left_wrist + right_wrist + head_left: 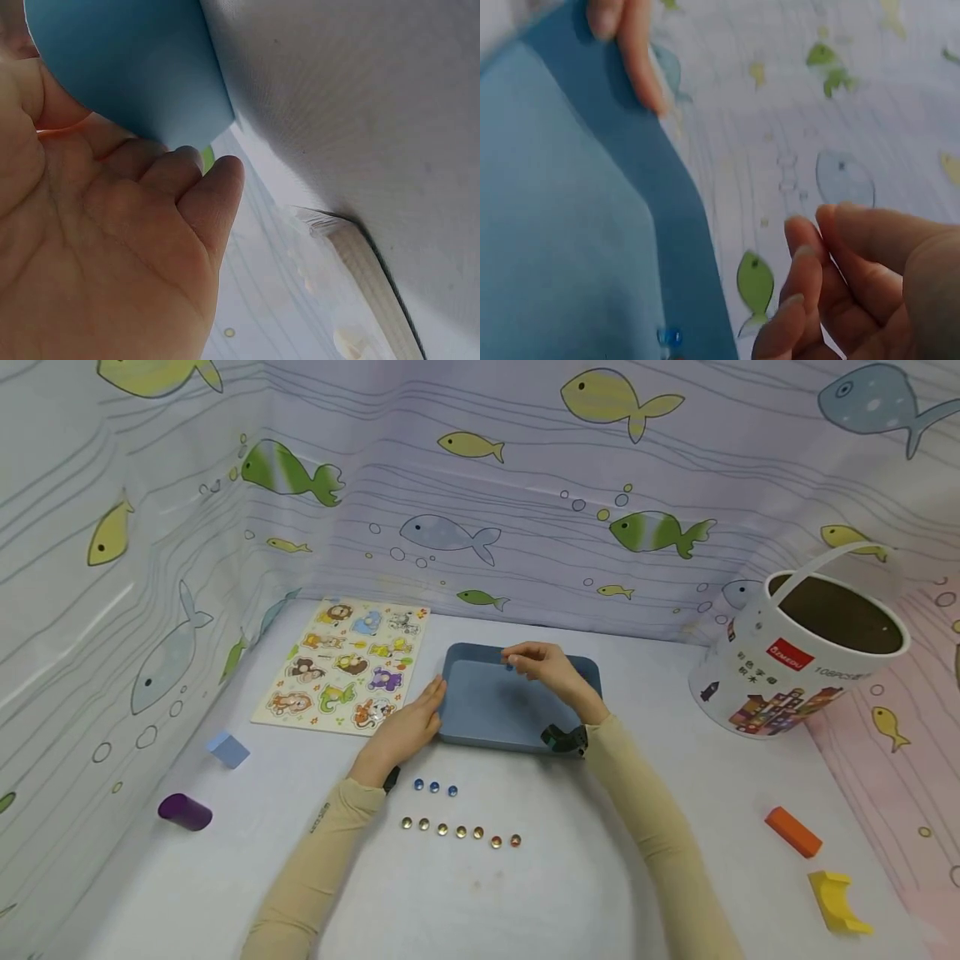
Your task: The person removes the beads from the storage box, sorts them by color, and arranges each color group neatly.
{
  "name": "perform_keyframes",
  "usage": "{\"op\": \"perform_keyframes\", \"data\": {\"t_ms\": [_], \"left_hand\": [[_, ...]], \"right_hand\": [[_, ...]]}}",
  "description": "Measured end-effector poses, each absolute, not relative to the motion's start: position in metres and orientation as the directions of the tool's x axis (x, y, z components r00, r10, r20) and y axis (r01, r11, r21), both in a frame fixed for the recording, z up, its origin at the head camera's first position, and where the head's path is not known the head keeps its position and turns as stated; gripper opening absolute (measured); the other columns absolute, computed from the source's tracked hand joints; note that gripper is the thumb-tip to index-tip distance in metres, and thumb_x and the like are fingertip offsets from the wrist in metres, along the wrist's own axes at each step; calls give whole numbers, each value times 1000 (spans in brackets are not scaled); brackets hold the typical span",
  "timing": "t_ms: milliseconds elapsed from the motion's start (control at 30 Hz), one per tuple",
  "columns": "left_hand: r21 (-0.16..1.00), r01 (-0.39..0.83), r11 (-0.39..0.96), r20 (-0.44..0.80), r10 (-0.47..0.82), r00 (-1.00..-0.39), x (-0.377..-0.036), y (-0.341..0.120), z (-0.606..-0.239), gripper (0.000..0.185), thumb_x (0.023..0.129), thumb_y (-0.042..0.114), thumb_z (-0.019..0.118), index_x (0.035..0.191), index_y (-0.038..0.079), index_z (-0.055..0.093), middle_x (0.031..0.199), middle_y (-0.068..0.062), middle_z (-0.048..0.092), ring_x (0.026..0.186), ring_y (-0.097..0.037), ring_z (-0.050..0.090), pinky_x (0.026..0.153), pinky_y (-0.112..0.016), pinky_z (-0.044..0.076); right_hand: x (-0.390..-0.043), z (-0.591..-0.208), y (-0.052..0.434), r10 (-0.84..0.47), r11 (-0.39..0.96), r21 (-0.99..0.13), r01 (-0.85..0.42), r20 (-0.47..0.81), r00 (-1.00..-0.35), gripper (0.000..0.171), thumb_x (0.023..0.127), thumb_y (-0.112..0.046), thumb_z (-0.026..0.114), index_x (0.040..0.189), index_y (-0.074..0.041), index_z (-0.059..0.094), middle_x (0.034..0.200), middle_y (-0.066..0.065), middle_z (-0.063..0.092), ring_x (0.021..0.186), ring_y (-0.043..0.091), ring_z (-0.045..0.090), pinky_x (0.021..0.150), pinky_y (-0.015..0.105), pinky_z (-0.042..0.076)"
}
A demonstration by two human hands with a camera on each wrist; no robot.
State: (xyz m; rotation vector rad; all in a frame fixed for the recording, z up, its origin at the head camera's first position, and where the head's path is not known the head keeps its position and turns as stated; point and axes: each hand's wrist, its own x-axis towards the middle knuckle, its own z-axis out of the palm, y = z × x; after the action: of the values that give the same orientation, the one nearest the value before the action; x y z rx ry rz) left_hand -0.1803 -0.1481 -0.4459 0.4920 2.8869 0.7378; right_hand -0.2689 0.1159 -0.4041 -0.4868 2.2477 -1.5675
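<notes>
My left hand (408, 718) rests with straight fingers against the left side of a blue tray (480, 739), also seen in the left wrist view, where the palm faces the tray wall (135, 67). Over the far part of the tray is my right hand (547, 668), fingers loosely bent. Just below its fingertips shows a small blue bead (510, 667). In the right wrist view this bead (670, 336) appears against the tray's inner wall, apart from the right fingers (806, 262). Nearer me lie a row of 3 blue beads (434, 787) and a row of several gold-coloured ones (461, 832).
Left of the tray lies an animal puzzle board (345, 664). A light blue block (228, 750) and a purple cylinder (185, 812) are at the left. A white bucket (780, 668) stands right, with an orange block (793, 832) and a yellow curved block (838, 902) nearer.
</notes>
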Motion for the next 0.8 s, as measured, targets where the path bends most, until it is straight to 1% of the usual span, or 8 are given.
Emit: {"op": "perform_keyframes", "data": {"t_ms": [100,200,300,367,467,533,600,800], "left_hand": [[488,275,828,-43,338,-940,-180,-148,-447,57,102,20,37,154,6,17,164,-8,11,146,-28,28,108,-45,44],[489,274,828,-45,338,-940,-181,-148,-447,57,102,20,37,154,6,17,164,-8,11,146,-28,28,108,-45,45],[489,273,828,-43,336,-941,-182,-149,-448,57,102,20,37,154,7,18,164,-7,12,146,-27,28,106,-45,46],[489,275,827,-38,336,-941,-182,-149,-448,57,102,20,37,154,6,18,164,-8,12,146,-27,28,108,-45,45],[486,278,829,-36,336,-941,-183,-148,-449,57,102,20,37,154,7,18,163,-7,12,146,-27,28,108,-44,45],[487,277,828,-39,338,-940,-183,-148,-449,57,102,20,37,154,7,18,164,-7,12,147,-27,27,111,-45,42],[488,278,827,-40,340,-940,-183,-148,-449,57,103,20,36,154,7,18,164,-7,12,147,-27,26,111,-45,41],[489,280,826,-39,342,-939,-182,-149,-449,56,103,20,36,154,7,18,164,-7,12,148,-26,24,115,-45,37]], "right_hand": [[-283,-413,119,-376,344,-938,-30,-108,-920,37,100,-27,52,129,-6,61,131,17,62,113,37,57,100,51,47],[-291,-423,120,-328,365,-931,3,-132,-935,37,101,-27,52,130,-7,61,133,16,61,112,33,58,97,46,50],[-295,-433,118,-300,385,-923,11,-136,-944,35,100,-25,53,128,-7,63,129,17,63,105,29,58,87,37,50],[-297,-438,117,-285,400,-917,2,-126,-950,33,100,-22,54,127,-6,64,124,18,64,97,26,56,79,31,49],[-302,-445,115,-257,444,-896,-7,-120,-959,31,98,-19,57,126,-8,65,123,17,64,95,23,57,71,24,46],[-304,-450,115,-241,471,-882,-7,-121,-963,31,96,-18,60,125,-9,66,125,14,65,98,24,59,71,23,47],[-306,-454,114,-228,497,-868,-8,-121,-966,31,95,-18,61,125,-10,66,128,12,65,105,25,60,74,25,49],[-308,-463,109,-213,584,-808,-76,-63,-975,28,92,-17,67,119,-12,70,122,9,69,112,25,63,87,35,55]]}}
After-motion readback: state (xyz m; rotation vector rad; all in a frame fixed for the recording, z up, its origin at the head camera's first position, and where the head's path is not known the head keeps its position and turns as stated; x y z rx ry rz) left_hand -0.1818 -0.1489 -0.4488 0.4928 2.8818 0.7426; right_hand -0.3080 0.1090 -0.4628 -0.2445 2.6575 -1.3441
